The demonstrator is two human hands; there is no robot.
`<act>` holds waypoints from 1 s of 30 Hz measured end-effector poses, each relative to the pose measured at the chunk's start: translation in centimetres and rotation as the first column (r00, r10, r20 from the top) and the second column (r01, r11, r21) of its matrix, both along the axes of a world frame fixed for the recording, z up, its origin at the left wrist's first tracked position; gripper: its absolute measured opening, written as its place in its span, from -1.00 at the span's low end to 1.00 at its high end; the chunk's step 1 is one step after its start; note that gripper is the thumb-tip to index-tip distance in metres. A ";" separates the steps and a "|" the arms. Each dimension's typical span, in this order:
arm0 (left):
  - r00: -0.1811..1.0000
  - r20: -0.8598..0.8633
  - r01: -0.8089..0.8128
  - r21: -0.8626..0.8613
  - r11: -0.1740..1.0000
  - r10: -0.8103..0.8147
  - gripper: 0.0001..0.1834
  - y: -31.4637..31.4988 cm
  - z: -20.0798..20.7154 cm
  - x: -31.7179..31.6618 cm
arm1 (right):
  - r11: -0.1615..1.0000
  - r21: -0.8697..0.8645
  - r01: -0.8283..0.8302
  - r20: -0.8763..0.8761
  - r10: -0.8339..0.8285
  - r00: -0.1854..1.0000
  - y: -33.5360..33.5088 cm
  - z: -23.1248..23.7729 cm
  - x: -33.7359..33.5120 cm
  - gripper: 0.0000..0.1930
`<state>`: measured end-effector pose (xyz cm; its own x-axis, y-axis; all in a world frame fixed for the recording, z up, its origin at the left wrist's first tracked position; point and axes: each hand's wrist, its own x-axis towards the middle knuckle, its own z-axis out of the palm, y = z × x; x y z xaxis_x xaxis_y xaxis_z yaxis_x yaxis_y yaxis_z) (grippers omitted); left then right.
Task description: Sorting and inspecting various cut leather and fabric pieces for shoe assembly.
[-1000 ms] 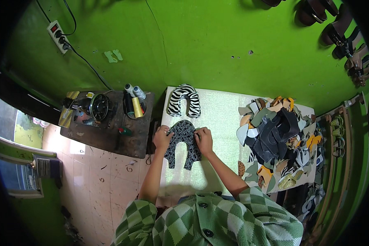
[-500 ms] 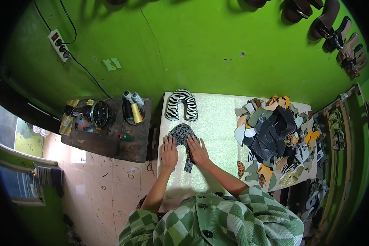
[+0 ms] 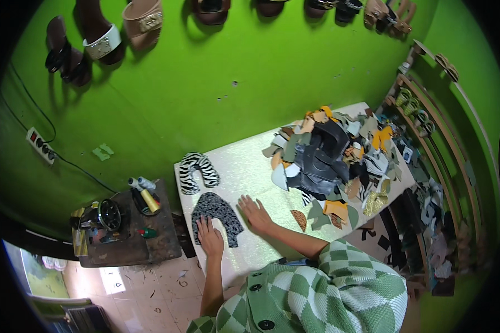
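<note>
A dark U-shaped cut piece with a grey speckled pattern (image 3: 212, 206) lies flat on the pale, shiny table (image 3: 241, 149). My left hand (image 3: 210, 238) rests on its left leg with the fingers stretched out, holding nothing. To the right of the piece, my right hand (image 3: 255, 215) is open over the table with spread fingers; whether the palm touches the surface I cannot tell. Just beyond the dark piece sits a zebra-striped U-shaped piece (image 3: 188, 176), close to the table's far left corner.
A heap of leather-like offcuts (image 3: 316, 166) covers the table's right side. At the left, a worn wooden table (image 3: 129, 252) carries a sewing machine (image 3: 110, 213) and thread cones (image 3: 149, 201). Sandals (image 3: 143, 22) hang on the green wall; a wooden rack (image 3: 441, 150) stands at the right.
My right hand has come off the dark piece and moved to the right. My left hand stays on its left leg. The view has turned toward the right, showing more wall sandals.
</note>
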<state>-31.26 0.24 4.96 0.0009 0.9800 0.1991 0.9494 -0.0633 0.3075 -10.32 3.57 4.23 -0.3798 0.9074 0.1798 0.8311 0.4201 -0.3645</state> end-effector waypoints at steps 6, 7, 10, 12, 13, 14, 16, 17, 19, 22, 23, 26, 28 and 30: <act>0.977 0.199 0.075 0.015 0.997 -0.077 -0.68 -5.4 -1.7 6.7 | 0.930 0.089 0.356 -0.120 -0.344 0.931 -4.6 0.6 12.1 -0.60; 0.976 0.203 0.080 0.012 0.997 -0.080 -0.68 -6.2 -2.2 7.9 | 0.897 0.042 0.440 -0.092 -0.435 0.896 -5.6 0.9 14.1 -0.61; 0.946 0.268 0.194 -0.013 0.981 -0.183 -0.70 -8.1 -3.0 11.6 | 0.813 0.077 0.577 0.060 -0.581 0.811 -8.5 -0.2 19.5 -0.59; 0.944 0.261 0.214 -0.020 0.977 -0.201 -0.69 -8.6 -2.9 14.1 | 0.796 0.010 0.605 0.128 -0.601 0.789 -9.9 -0.7 22.7 -0.54; 0.943 0.248 0.234 -0.024 0.972 -0.221 -0.69 -8.6 -2.8 15.5 | 0.795 0.011 0.607 0.134 -0.602 0.787 -10.5 -0.9 23.8 -0.54; 0.942 0.253 0.235 -0.026 0.972 -0.221 -0.69 -8.5 -2.7 16.9 | 0.836 0.001 0.549 0.101 -0.546 0.831 -11.0 -1.2 24.6 -0.52; 0.940 0.258 0.239 -0.028 0.971 -0.223 -0.68 -8.1 -2.5 19.3 | 0.885 -0.032 0.464 0.058 -0.462 0.885 -10.9 -1.2 25.6 -0.50; 0.941 0.260 0.232 -0.029 0.972 -0.216 -0.68 -7.8 -2.6 20.6 | 0.885 -0.046 0.464 0.029 -0.463 0.886 -10.8 -1.2 26.0 -0.50; 0.948 0.238 0.232 -0.053 0.971 -0.214 -0.66 -7.0 -3.1 23.6 | 0.909 -0.080 0.409 -0.010 -0.411 0.912 -10.6 -1.0 27.1 -0.51; 0.939 0.289 0.207 -0.049 0.977 -0.185 -0.65 -5.7 -2.8 29.3 | 0.947 -0.099 0.305 -0.106 -0.315 0.943 -10.4 -1.4 29.8 -0.54; 0.931 0.329 0.184 -0.057 0.981 -0.155 -0.64 -5.5 -2.5 31.2 | 0.946 -0.101 0.308 -0.109 -0.318 0.942 -10.0 -1.6 30.9 -0.54; 0.935 0.335 0.137 -0.042 0.990 -0.115 -0.62 -5.3 -2.9 35.0 | 0.977 -0.119 0.174 -0.165 -0.193 0.967 -8.8 -1.2 34.0 -0.63; 0.940 0.333 0.108 -0.073 0.991 -0.078 -0.60 -5.1 -3.1 37.2 | 0.949 -0.280 0.144 -0.344 -0.239 0.908 -7.5 -0.7 36.0 -0.66; 0.941 0.334 0.085 -0.067 0.994 -0.058 -0.60 -4.8 -3.4 38.6 | 0.903 -0.424 0.070 -0.498 -0.297 0.815 -6.1 0.0 37.8 -0.69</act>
<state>7.31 -4.59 1.54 0.0184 0.9924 0.1220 0.7872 -0.0896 0.6102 27.51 -2.57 4.22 -0.1421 0.9881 -0.0591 0.4971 0.0196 -0.8675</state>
